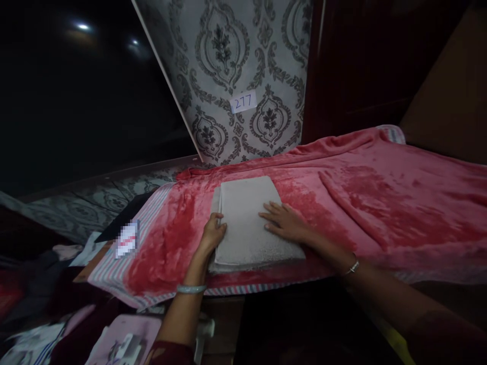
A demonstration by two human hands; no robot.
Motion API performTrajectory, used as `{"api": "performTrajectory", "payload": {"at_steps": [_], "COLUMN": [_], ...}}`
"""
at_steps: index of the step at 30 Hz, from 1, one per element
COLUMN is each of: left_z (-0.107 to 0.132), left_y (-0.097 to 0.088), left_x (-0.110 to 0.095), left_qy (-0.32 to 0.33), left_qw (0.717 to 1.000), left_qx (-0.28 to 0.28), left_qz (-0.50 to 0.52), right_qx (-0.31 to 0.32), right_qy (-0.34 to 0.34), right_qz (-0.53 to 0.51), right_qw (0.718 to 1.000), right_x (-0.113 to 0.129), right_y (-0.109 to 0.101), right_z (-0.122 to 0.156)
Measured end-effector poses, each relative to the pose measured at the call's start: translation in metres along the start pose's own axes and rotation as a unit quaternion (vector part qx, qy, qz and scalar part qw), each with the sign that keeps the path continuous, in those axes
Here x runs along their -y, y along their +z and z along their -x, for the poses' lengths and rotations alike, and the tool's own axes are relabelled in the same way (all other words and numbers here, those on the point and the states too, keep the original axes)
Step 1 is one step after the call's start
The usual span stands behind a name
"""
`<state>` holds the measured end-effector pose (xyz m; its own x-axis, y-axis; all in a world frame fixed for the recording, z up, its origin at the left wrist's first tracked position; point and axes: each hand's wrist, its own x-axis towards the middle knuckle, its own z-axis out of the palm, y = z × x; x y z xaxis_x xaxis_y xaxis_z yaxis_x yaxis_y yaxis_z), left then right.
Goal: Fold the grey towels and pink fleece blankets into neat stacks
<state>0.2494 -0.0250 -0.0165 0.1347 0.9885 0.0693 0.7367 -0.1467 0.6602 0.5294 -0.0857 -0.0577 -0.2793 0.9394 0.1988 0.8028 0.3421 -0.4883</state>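
A folded light-grey cloth (pixel 247 218) lies as a flat, roughly rectangular bundle on a red and pink blanket (pixel 338 187). Its layers show along the left side, where the lower one sticks out a little. My left hand (pixel 213 233) is at that left edge, its fingers curled in on the layers; some fingertips are hidden. Across the bundle, my right hand (pixel 283 220) rests flat on the right part of the cloth, fingers spread. What kind of cloth article it is does not show.
The blanket's striped border (pixel 110 274) hangs at the front and left edges. A pink board-like item (pixel 129 329) and piled clothes (pixel 68 324) are at lower left. A large dark screen (pixel 95 101) stands behind left; a paper marked 277 (pixel 243 102) is on the patterned wall.
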Motion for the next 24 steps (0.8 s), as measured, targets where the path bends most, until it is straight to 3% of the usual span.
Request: {"api": "performTrajectory", "payload": {"at_steps": [3,6,9,12,16,19,24], "left_z": [-0.001,-0.008,-0.021,-0.037,-0.066,-0.093,-0.132], "left_y": [-0.007,-0.005,0.014,0.04,0.06,0.059,0.051], "left_x": [-0.008,-0.028,-0.052,-0.066,-0.072,-0.071,-0.058], "left_qy": [0.029,0.085,0.198,0.272,0.313,0.289,0.174], "left_qw": [0.993,0.985,0.966,0.928,0.894,0.899,0.931], "left_qx": [-0.006,-0.009,0.069,0.159,0.18,0.164,0.09], "left_qz": [-0.116,-0.147,-0.149,-0.198,-0.267,-0.286,-0.309], "right_qx": [0.058,0.095,0.115,0.11,0.106,0.115,0.117], "right_qy": [-0.052,-0.089,-0.127,-0.152,-0.152,-0.147,-0.145], "right_qz": [0.017,0.021,0.018,0.002,-0.015,-0.02,-0.041], "right_qw": [0.997,0.991,0.985,0.982,0.983,0.982,0.982], "right_x": [0.024,0.044,0.058,0.065,0.065,0.063,0.058], "right_y": [-0.002,0.001,0.002,0.001,0.0,0.002,-0.001], "right_z": [0.001,0.001,0.002,0.005,0.008,0.009,0.013]}}
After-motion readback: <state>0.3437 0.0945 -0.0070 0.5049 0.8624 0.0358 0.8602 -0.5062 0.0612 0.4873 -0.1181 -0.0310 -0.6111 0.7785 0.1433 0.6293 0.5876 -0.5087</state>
